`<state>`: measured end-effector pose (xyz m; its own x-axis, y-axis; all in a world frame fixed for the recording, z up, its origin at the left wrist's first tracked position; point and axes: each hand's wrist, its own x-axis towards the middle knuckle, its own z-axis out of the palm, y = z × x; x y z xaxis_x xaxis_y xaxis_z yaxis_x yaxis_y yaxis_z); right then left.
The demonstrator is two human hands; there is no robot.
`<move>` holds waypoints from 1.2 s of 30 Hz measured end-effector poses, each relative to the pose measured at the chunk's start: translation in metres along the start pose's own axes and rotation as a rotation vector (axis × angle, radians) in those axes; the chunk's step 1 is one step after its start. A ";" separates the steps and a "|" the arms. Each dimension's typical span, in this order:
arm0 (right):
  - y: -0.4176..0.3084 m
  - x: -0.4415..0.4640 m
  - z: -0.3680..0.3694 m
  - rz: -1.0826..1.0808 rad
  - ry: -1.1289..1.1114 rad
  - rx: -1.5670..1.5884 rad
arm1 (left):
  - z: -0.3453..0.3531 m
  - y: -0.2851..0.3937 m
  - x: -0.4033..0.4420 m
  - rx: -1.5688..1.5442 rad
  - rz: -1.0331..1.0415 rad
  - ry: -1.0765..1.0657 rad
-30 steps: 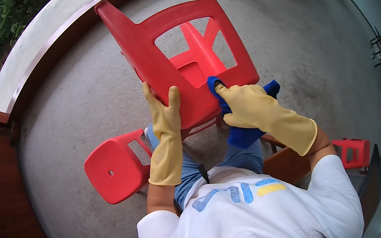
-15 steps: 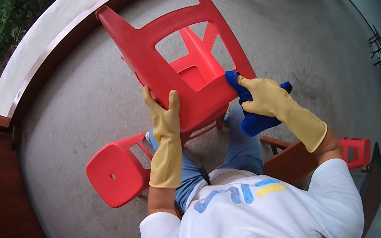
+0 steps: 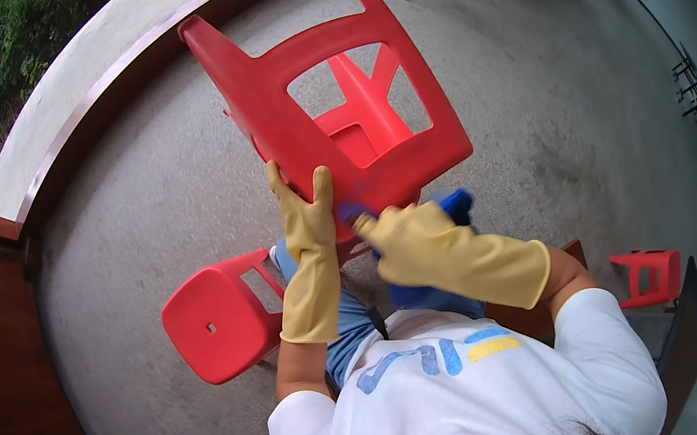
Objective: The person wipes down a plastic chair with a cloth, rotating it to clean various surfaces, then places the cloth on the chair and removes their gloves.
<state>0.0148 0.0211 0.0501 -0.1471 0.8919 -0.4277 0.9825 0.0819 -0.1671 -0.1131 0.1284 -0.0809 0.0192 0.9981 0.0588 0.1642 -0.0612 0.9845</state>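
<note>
Above the grey speckled floor (image 3: 133, 198), a red plastic stool (image 3: 396, 168) is tipped with its legs pointing away, its side gripped by the yellow-gloved left hand (image 3: 307, 234). The yellow-gloved right hand (image 3: 428, 250), fingers bunched on a blue cloth (image 3: 457, 204), needs light, even pressure, I'd say, with the stool firmly braced.

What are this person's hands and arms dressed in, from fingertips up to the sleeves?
The left hand and right hand wear matching pale yellow gloves, smooth and rubber-like, long enough to cover the wrists, with thin rims at the cuffs. No print shows on them. Past the cuffs the arms are bare, up to short, plain white sleeves.
</note>
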 end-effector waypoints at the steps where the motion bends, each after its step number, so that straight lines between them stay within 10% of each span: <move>1: -0.006 0.000 0.000 -0.019 -0.026 0.032 | -0.001 0.001 0.000 -0.059 0.004 -0.002; 14: 0.114 -0.034 -0.008 0.277 0.337 0.313 | -0.006 -0.019 0.005 -0.069 0.029 -0.014; 21: 0.158 -0.053 0.023 0.607 0.181 0.400 | -0.017 -0.015 0.012 -0.105 0.015 -0.075; 31: 0.130 -0.080 0.002 0.209 0.304 0.523 | -0.060 0.040 0.040 0.346 -0.070 -0.125; 34: 0.121 -0.069 -0.010 0.114 0.270 0.411 | -0.052 0.039 0.031 0.712 0.673 0.184; 36: 0.120 -0.053 -0.018 0.035 0.230 0.255 | -0.033 0.054 0.025 0.481 0.782 0.000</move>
<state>0.1425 -0.0084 0.0692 -0.0558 0.9716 -0.2300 0.9222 -0.0381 -0.3847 -0.1363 0.1508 -0.0210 0.2975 0.6704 0.6797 0.4974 -0.7165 0.4890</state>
